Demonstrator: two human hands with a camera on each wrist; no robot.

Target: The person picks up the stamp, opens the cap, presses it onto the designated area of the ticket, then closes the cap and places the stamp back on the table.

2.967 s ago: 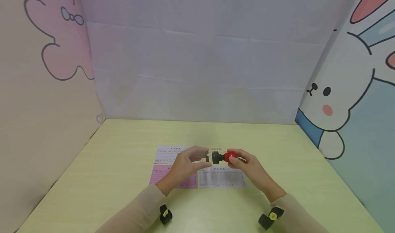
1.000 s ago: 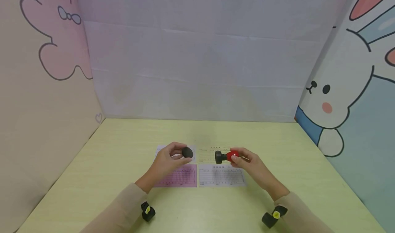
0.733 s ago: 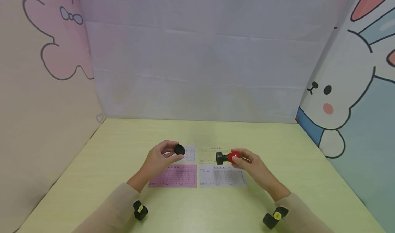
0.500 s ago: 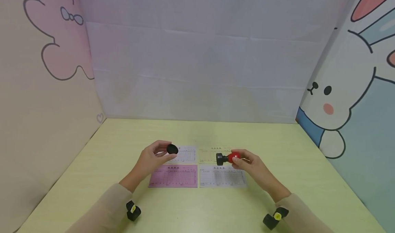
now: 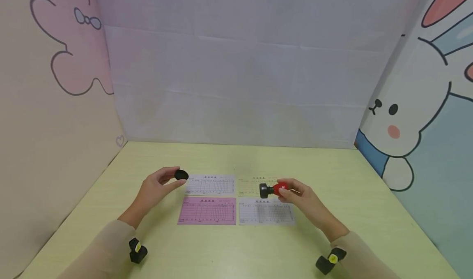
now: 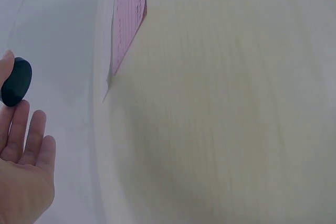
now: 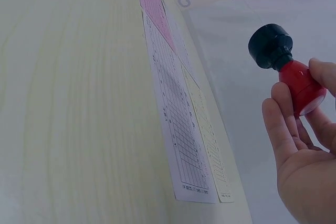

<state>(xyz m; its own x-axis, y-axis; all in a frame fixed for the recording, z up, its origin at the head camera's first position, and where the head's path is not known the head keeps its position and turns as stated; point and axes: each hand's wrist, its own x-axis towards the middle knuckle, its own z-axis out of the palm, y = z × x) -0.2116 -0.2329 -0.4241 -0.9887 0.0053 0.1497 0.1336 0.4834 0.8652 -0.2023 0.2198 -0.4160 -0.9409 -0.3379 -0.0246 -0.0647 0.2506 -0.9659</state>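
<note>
My right hand (image 5: 300, 194) pinches the red handle of a stamp (image 5: 272, 189), whose black round head points left above the paper forms. The right wrist view shows the stamp (image 7: 294, 72) tilted, its red grip between thumb and fingers. Left of the forms, my left hand (image 5: 155, 188) holds a black round cap (image 5: 181, 175) between thumb and fingertips, lifted off the table. In the left wrist view that cap (image 6: 17, 81) appears as a dark disc at the left edge. The stamp's face is turned away from the head view.
Under and between the hands lie a pink form (image 5: 207, 211), a white form (image 5: 210, 185), a yellow form (image 5: 248, 185) partly behind the stamp, and another white form (image 5: 266, 211). The pale yellow table (image 5: 236, 250) meets a white back wall (image 5: 236, 86).
The cap came off the stamp's head. My left hand carried it away to the left, past the forms' left edge. My right hand stays nearly in place with the stamp.
</note>
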